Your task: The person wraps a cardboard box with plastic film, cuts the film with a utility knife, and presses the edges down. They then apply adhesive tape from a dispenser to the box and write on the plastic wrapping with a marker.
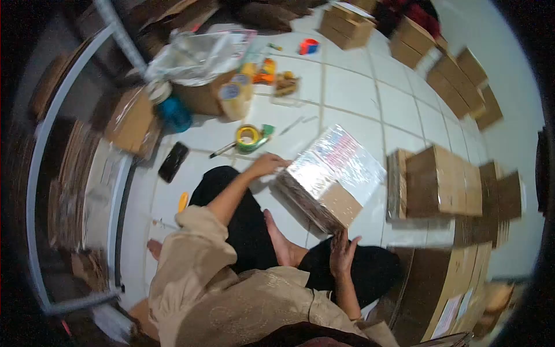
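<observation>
A cardboard box (338,173) wrapped in shiny clear plastic is on the floor before my crossed legs, turned cornerwise. Printed pink and blue marks show on its upper face, and part of that face is bare brown card. My left hand (269,164) is at the box's left corner, its fingers bent over the edge and the fingertips partly hidden. At the near corner, my right hand (342,254) rests flat against the box with the thumb standing apart. Left of the box lie a roll of tape (248,136) with a green dispenser and a dark marker (222,150).
A black phone (173,162) lies at left, near a blue bottle (173,113) and tape rolls (234,99). Cartons (442,179) stand at right, with a large carton (439,289) close by my right knee. A metal rack (39,173) stands at far left.
</observation>
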Motion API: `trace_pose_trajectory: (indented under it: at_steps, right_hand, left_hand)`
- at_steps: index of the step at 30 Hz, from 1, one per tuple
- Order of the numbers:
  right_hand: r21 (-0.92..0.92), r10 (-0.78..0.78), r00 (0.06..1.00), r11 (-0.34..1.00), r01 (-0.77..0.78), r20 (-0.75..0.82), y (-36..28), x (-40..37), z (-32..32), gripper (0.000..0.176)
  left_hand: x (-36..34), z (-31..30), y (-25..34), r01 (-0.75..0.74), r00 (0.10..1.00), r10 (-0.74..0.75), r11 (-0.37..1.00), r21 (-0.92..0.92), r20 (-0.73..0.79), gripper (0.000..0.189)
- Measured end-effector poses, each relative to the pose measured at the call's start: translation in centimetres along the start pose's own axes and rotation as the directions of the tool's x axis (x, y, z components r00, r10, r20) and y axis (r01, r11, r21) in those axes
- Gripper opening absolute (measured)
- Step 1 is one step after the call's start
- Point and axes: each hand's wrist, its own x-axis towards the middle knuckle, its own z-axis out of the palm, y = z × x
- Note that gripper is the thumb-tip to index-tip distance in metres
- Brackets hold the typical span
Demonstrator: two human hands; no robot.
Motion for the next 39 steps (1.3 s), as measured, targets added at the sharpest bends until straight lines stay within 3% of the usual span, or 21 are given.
trace_pose_trajectory:
  at_steps: [2,3,4,7,9,16,18,22,23,25,27,28,29,30,31,33,34,35,36,37,39]
  right_hand:
    - [-0.020,-0.002,0.994,1.000,0.000,-0.109,-0.8,1.0,-0.4,0.080]
    - [0.000,-0.017,0.989,1.000,0.018,-0.149,-1.2,1.7,-0.7,0.080]
    - [-0.093,-0.109,0.966,0.992,0.089,-0.236,-1.7,2.6,-1.2,0.075]
    - [-0.199,-0.251,0.910,0.961,0.193,-0.330,-4.8,5.5,-1.5,0.068]
    - [-0.200,-0.293,0.891,0.951,0.235,-0.348,-5.1,5.9,-1.7,0.066]
    - [0.102,-0.146,0.965,0.980,0.171,-0.220,-1.8,7.9,-1.2,0.057]
    - [0.132,-0.013,0.964,0.990,0.049,-0.264,-3.1,6.8,-0.4,0.062]
    - [0.221,0.075,0.953,0.975,-0.009,-0.293,-2.6,5.9,-0.4,0.061]
    - [0.232,0.148,0.930,0.970,-0.071,-0.336,-2.4,5.8,-0.4,0.056]
    - [0.372,0.235,0.925,0.921,-0.115,-0.297,-2.3,5.7,0.0,0.055]
    - [0.497,0.312,0.917,0.854,-0.157,-0.247,-0.1,6.6,-0.4,0.055]
    - [0.511,0.246,0.944,0.854,-0.103,-0.220,3.6,8.8,-1.4,0.056]
    - [0.519,0.179,0.965,0.853,-0.055,-0.193,5.3,10.0,-2.1,0.057]
    - [0.441,0.249,0.909,0.894,-0.082,-0.334,3.4,9.1,-1.0,0.060]
    - [0.435,0.242,0.909,0.897,-0.076,-0.339,4.4,9.9,-1.4,0.060]
    - [0.323,0.091,0.963,0.946,-0.005,-0.252,6.8,11.7,-2.3,0.065]
    - [0.226,0.031,0.927,0.972,0.059,-0.373,6.8,11.9,-1.9,0.069]
    - [0.224,0.021,0.924,0.972,0.070,-0.381,7.6,13.1,-2.5,0.069]
    - [0.272,0.031,0.934,0.960,0.072,-0.356,9.3,15.3,-3.5,0.063]
    - [0.319,0.038,0.945,0.945,0.073,-0.326,10.0,16.8,-4.0,0.061]
    - [0.356,0.073,0.950,0.933,0.042,-0.303,1.8,12.0,-1.5,0.077]
  left_hand:
    - [1.3,-2.4,-3.7,-0.043,0.826,0.149,0.978,0.202,-0.544,0.040]
    - [-0.8,-3.8,-0.7,0.226,0.703,0.071,0.921,0.317,-0.707,0.032]
    - [-2.1,-5.5,-0.5,0.222,0.710,0.228,0.825,0.520,-0.666,0.032]
    - [0.4,-9.1,-7.2,0.566,0.601,-0.087,0.749,0.346,-0.794,0.041]
    - [-0.3,-9.3,-7.7,0.621,0.700,-0.093,0.571,0.538,-0.708,0.040]
    - [1.2,-10.3,-10.9,0.614,0.692,-0.120,0.616,0.493,-0.712,0.028]
    - [0.9,-9.9,-10.2,0.692,0.494,-0.196,0.679,0.247,-0.847,0.028]
    - [-1.5,-9.7,-7.3,0.592,0.157,-0.059,0.805,0.046,-0.986,0.031]
    - [-0.9,-10.6,-9.2,0.580,0.201,0.116,0.786,0.214,-0.973,0.030]
    - [-1.4,-9.0,-6.2,0.350,0.101,0.204,0.909,0.226,-0.974,0.029]
    - [-1.7,-6.2,-3.2,0.207,0.244,0.185,0.949,0.238,-0.952,0.026]
    - [-0.4,-6.2,-4.6,0.006,0.398,0.259,0.959,0.285,-0.880,0.028]
    - [-0.2,-3.5,-2.5,-0.099,0.357,0.380,0.924,0.370,-0.854,0.022]
    - [-0.7,-1.2,-0.5,-0.110,0.488,0.344,0.936,0.335,-0.802,0.023]
    - [-0.3,0.2,0.0,-0.118,0.488,0.343,0.937,0.329,-0.803,0.023]
    - [0.4,2.2,0.5,-0.168,0.812,0.407,0.849,0.501,-0.418,0.035]
    - [0.7,3.2,0.5,-0.179,0.812,0.414,0.848,0.498,-0.413,0.035]
    - [1.1,4.0,0.2,-0.237,0.894,0.190,0.969,-0.067,-0.406,0.035]
    - [1.6,4.6,-0.3,-0.174,0.965,0.010,0.774,-0.609,-0.263,0.034]
    - [2.3,4.4,-1.9,-0.182,0.966,0.024,0.773,-0.608,-0.259,0.034]
    - [3.4,3.0,-5.2,0.080,0.983,-0.178,0.655,-0.752,-0.051,0.027]
